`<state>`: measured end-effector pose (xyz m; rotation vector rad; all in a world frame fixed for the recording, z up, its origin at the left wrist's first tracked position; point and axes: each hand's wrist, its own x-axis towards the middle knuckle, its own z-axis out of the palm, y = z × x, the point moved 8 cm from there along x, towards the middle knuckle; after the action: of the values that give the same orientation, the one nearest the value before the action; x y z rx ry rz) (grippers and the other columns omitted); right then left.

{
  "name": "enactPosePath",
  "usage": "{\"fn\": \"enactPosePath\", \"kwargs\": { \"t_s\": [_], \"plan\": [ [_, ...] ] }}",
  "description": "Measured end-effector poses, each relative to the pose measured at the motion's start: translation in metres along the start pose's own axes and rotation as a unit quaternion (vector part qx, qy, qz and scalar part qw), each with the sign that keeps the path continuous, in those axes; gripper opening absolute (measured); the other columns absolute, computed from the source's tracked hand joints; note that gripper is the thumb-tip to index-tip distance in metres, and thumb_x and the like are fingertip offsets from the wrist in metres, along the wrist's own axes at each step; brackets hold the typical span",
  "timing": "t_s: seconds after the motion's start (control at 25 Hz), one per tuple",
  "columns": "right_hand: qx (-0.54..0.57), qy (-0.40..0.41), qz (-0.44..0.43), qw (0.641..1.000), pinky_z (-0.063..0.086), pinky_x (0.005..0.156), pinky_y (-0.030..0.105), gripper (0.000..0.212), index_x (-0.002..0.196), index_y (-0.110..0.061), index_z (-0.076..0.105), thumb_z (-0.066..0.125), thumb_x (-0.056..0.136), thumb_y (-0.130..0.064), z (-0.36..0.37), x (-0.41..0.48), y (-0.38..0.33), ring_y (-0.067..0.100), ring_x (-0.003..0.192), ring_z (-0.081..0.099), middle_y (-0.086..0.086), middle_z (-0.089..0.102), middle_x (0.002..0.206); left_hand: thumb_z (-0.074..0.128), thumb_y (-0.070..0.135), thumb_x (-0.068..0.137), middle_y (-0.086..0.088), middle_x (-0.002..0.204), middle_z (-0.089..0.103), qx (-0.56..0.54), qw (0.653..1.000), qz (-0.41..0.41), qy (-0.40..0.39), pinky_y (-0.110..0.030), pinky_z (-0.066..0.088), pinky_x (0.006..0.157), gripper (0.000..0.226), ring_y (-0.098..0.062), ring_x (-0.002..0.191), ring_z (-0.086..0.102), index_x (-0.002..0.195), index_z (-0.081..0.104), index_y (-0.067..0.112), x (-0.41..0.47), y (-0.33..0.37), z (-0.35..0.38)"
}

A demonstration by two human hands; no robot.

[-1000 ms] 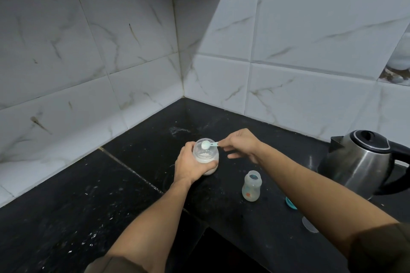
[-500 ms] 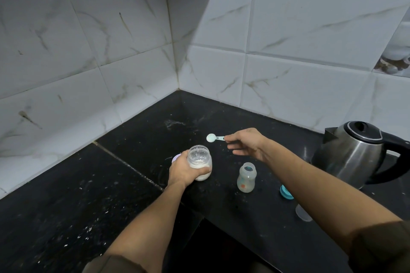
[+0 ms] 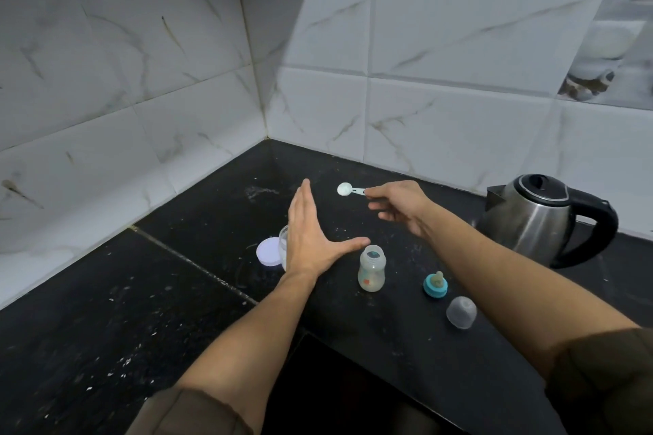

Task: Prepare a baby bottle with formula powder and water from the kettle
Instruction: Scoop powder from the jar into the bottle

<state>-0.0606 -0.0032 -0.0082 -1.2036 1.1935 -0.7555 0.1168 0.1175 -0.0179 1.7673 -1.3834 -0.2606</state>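
The left hand [image 3: 311,240] is spread flat, fingers straight and together, thumb angled out to the right. It holds nothing and is raised in front of the powder jar [image 3: 282,246], of which only a narrow edge shows. The jar's white lid [image 3: 268,251] lies flat on the black countertop [image 3: 141,311], just left of the jar.

The right hand [image 3: 399,208] pinches the handle end of the scoop [image 3: 350,190] between thumb and forefinger. The scoop bowl carries white powder and is held above the counter, beyond the left hand.

The baby bottle [image 3: 371,268] stands upright and uncapped, below the right hand. The teal nipple ring [image 3: 435,284] and clear cap [image 3: 461,312] rest to its right. The kettle [image 3: 537,219] stands at the far right, lid closed.
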Motion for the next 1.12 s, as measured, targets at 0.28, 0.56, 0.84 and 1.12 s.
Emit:
{"fn": "enactPosePath", "kwargs": {
  "t_s": [0.28, 0.56, 0.84, 1.12],
  "plan": [
    [0.005, 0.040, 0.003, 0.999, 0.053, 0.058, 0.025, 0.009, 0.089, -0.009, 0.079, 0.082, 0.085, -0.016, -0.052, -0.015, 0.011, 0.016, 0.084, 0.071, 0.001, 0.075, 0.080, 0.091, 0.076, 0.038, 0.011, 0.146, 0.044, -0.048, 0.995, -0.065, -0.065, -0.031, 0.041, 0.112, 0.137, -0.008, 0.135, 0.041, 0.152, 0.032, 0.028, -0.012, 0.002, 0.050],
    [-0.022, 0.040, 0.008, 0.999, 0.053, 0.058, 0.023, 0.016, 0.099, -0.005, 0.081, 0.081, 0.087, -0.016, -0.071, -0.031, 0.028, 0.013, 0.081, 0.069, 0.003, 0.075, 0.088, 0.102, 0.050, 0.047, 0.009, 0.127, 0.064, -0.037, 0.966, -0.141, -0.213, -0.028, 0.048, 0.104, 0.099, -0.008, 0.119, 0.059, 0.131, 0.056, 0.024, -0.039, -0.030, 0.097],
    [-0.076, 0.026, 0.003, 0.997, 0.053, 0.061, 0.026, 0.011, 0.090, -0.009, 0.082, 0.081, 0.089, -0.019, -0.075, -0.037, 0.042, 0.019, 0.080, 0.066, 0.010, 0.075, 0.087, 0.096, 0.035, 0.065, 0.013, 0.105, 0.073, -0.020, 0.973, -0.140, -0.184, -0.030, 0.053, 0.095, 0.054, -0.008, 0.104, 0.068, 0.109, 0.066, 0.029, -0.033, -0.022, 0.103],
    [-0.174, 0.050, -0.132, 0.975, 0.052, 0.061, 0.028, 0.011, 0.082, -0.015, 0.079, 0.079, 0.090, -0.023, -0.073, -0.043, 0.015, 0.013, 0.064, 0.059, 0.002, 0.073, 0.072, 0.092, 0.044, 0.061, 0.016, 0.094, 0.073, -0.019, 0.985, -0.125, -0.114, -0.037, 0.059, 0.092, 0.047, -0.006, 0.091, 0.072, 0.097, 0.063, 0.035, -0.010, 0.005, 0.087]
  ]
}}
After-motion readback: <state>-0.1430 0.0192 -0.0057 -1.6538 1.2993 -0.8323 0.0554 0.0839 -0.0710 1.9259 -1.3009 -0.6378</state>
